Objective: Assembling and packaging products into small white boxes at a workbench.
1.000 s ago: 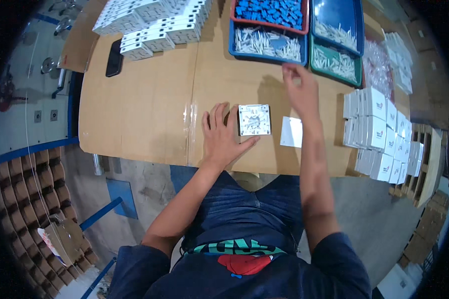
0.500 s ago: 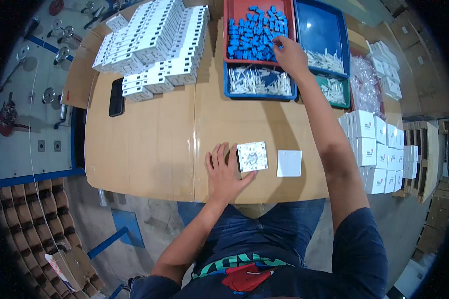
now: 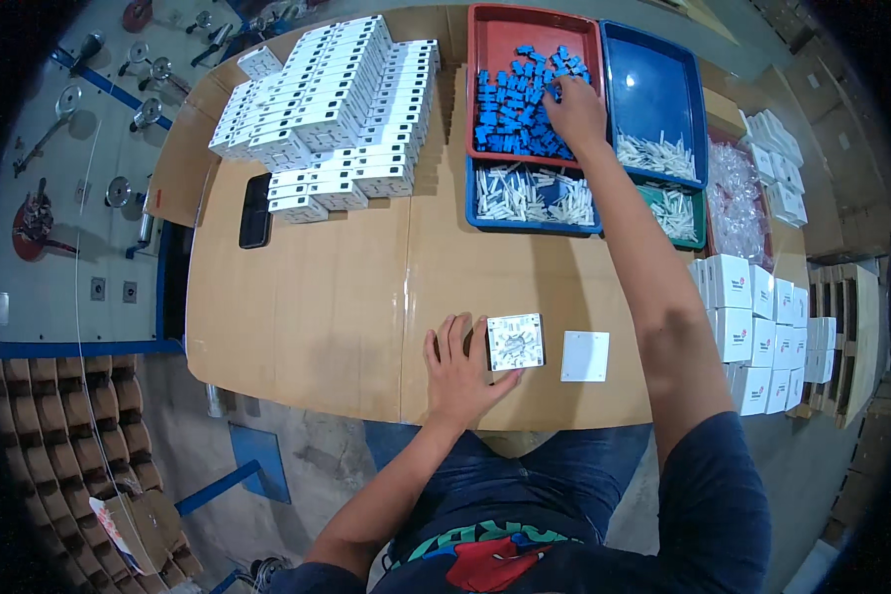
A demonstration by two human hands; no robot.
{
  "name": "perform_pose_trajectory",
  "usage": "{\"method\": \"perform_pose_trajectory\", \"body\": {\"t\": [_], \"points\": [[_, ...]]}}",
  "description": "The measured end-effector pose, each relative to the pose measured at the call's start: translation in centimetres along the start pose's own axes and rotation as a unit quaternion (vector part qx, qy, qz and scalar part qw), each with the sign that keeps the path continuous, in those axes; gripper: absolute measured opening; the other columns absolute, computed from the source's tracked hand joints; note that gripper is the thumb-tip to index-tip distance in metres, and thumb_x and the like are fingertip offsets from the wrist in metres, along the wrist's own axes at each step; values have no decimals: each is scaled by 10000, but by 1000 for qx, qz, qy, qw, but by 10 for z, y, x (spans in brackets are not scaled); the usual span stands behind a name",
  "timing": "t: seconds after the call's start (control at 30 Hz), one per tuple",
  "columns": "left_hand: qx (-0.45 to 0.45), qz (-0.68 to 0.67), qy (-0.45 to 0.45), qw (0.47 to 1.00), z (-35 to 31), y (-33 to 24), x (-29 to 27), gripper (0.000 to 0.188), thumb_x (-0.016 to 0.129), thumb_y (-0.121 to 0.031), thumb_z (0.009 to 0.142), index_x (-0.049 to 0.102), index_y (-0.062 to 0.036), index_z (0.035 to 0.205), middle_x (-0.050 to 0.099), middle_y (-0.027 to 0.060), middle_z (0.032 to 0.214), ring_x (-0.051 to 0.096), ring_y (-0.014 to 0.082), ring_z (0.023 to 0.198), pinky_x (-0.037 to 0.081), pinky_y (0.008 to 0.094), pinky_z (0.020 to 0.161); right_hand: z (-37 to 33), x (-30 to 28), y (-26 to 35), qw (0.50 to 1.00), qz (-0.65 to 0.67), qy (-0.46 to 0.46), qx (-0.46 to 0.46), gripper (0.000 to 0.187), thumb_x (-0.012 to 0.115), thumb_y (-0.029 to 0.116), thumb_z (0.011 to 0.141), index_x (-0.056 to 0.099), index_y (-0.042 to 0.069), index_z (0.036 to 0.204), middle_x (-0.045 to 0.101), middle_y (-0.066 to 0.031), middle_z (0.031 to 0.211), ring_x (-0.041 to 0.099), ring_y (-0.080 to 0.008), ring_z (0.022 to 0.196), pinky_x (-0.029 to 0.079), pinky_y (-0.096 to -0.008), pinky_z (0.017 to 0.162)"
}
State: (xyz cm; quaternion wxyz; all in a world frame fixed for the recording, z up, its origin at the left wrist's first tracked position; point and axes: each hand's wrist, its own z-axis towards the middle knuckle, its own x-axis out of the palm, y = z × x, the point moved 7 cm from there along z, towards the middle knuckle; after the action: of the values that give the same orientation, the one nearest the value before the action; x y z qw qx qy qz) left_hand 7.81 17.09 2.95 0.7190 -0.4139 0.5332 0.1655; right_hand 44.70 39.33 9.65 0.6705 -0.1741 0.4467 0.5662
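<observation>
My left hand [image 3: 457,378] lies on the cardboard-covered table with its fingers spread. Its index finger and thumb touch the left side and near edge of a square white housing [image 3: 516,343], whose open face shows inner parts. To the right of that lies a flat white square plate [image 3: 585,356], apart from both hands. Further away, my right hand [image 3: 576,111] reaches into the red tray [image 3: 495,30], over many small blue plastic pieces [image 3: 515,109]. Its fingers are curled together at the pieces, with a bit of blue at the fingertips.
Blue trays [image 3: 653,59] and a green tray [image 3: 701,210] hold slender white parts. Stacked white housings [image 3: 337,119] and a black phone [image 3: 254,211] occupy the far left. White boxes [image 3: 733,335] and a tray of clear plastic bags [image 3: 738,198] stand at right.
The whole scene sits lower and slightly further right in the picture. My right hand has shifted a little left within the red tray, its fingers more closed. My left hand stays at the housing.
</observation>
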Motion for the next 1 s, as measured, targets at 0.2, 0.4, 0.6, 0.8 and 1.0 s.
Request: {"method": "perform_pose_trajectory", "body": {"t": [0.2, 0.4, 0.6, 0.8, 1.0], "points": [[-2, -5, -2, 1000, 0, -1, 1, 919, 741, -594, 759, 478, -10, 1419, 423, 222, 1433, 335, 383, 1415, 193, 605, 1170, -16, -51, 13, 981, 164, -100, -13, 240, 707, 175, 854, 706, 49, 1059, 652, -154, 1005, 663, -329, 912, 537, -437, 789], [1, -5, -9, 1000, -4, 0, -2, 907, 736, -594, 761, 483, -14, 1411, 414, 223, 1435, 328, 382, 1418, 188, 605, 1171, -90, -118, 54, 950, 295, -102, 24, 283, 747, 73, 825, 714, 43, 1104, 622, -115, 1021, 638, -205, 845, 532, -319, 760], [2, -3, -11, 1000, -6, -4, -2, 890, 734, -579, 760, 476, -35, 1415, 406, 188, 1440, 316, 353, 1424, 183, 592, 1181, -164, -156, 69, 869, 475, -106, 90, 244, 720, -10, 886, 696, 10, 1128, 606, -69, 1047, 640, -151, 903, 532, -285, 812], [10, -2, -41, 999, -9, -4, -1, 909, 751, -587, 743, 476, -45, 1419, 414, 199, 1434, 339, 346, 1413, 187, 592, 1171, -227, -161, 82, 743, 631, -14, 223, 295, 659, -63, 931, 615, -54, 1223, 661, -88, 1092, 686, -167, 963, 538, -264, 866], [3, 2, -39, 999, -12, -4, -5, 932, 746, -601, 748, 462, -75, 1463, 429, 191, 1419, 347, 341, 1400, 201, 577, 1168, -274, -158, 91, 651, 692, 47, 309, 373, 565, 65, 1021, 539, -9, 1386, 680, -139, 1119, 697, -194, 915, 592, -328, 820]]}}
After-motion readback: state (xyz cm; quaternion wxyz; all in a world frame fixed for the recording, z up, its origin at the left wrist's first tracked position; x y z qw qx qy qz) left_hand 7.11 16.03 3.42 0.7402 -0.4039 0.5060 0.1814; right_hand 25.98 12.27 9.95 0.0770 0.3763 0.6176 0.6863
